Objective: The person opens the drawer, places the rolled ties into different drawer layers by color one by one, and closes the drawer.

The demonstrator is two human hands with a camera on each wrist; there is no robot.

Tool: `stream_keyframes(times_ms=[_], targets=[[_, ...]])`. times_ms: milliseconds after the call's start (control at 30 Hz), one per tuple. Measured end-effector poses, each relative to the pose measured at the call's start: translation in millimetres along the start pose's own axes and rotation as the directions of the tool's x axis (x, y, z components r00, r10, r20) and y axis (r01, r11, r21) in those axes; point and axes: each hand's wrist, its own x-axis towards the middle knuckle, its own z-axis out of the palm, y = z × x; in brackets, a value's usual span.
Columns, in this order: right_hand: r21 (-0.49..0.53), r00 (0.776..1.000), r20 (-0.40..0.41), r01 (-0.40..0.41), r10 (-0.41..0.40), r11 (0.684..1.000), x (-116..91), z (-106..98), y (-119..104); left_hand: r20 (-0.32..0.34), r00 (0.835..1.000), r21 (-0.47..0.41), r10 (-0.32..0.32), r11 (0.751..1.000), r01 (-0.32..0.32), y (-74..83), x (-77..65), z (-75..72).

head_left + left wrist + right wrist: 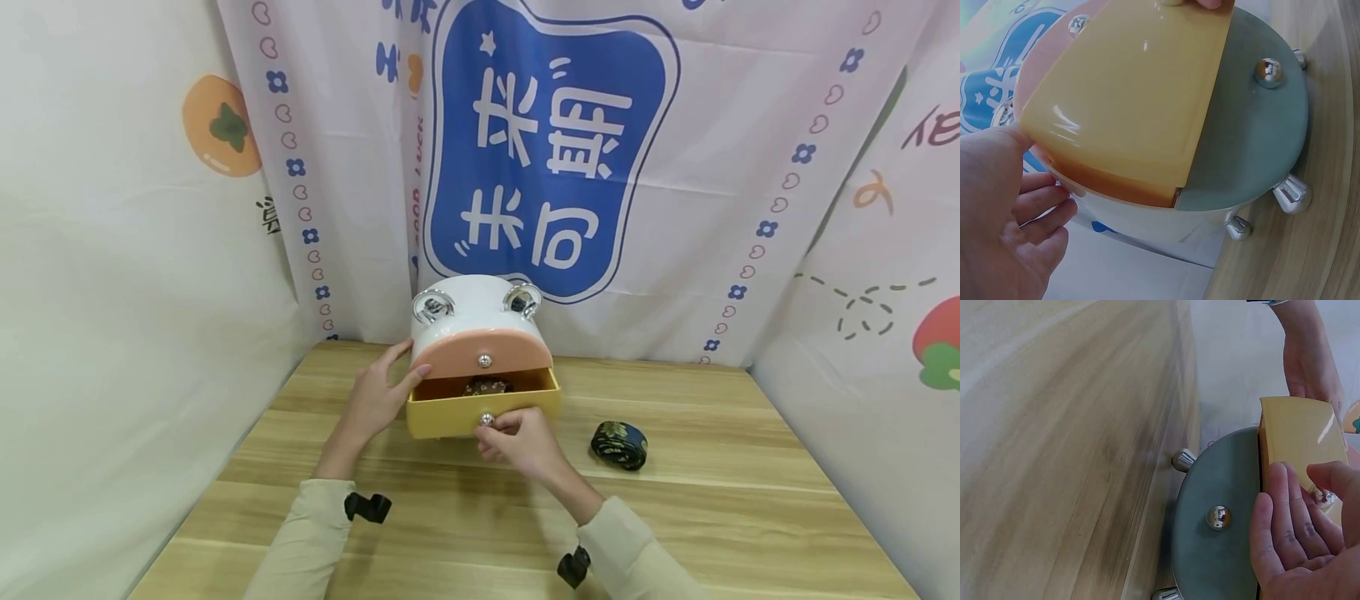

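Note:
A white, round-topped drawer box (476, 304) with two silver rings on top stands at the back of the table. Its yellow drawer (442, 417) is pulled partway out, and a dark brown patterned item (487, 386) shows inside. My right hand (525, 446) pinches the drawer's silver knob (487, 419) between thumb and finger. Against the box's left side rests my left hand (375, 396), its thumb near the front edge and its other fingers loosely bent in the left wrist view. Above, the pink drawer (450, 354) is closed; below, the green drawer front (1247, 137) is flush.
To the right of the box lies a rolled dark band (619, 445) with a yellow-green pattern. The wooden table (712, 517) runs back to a printed white curtain (360, 208). Silver feet (1292, 194) hold the box up.

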Motion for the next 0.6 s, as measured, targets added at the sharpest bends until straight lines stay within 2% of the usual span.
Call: stream_keyframes(times_ms=[600], targets=[[-0.053,0.999,-0.028,0.033,-0.035,0.998,19,0,3,-0.015,1.0,-0.004,0.01,1.0,-0.01,-0.2,-1.2,0.1]])
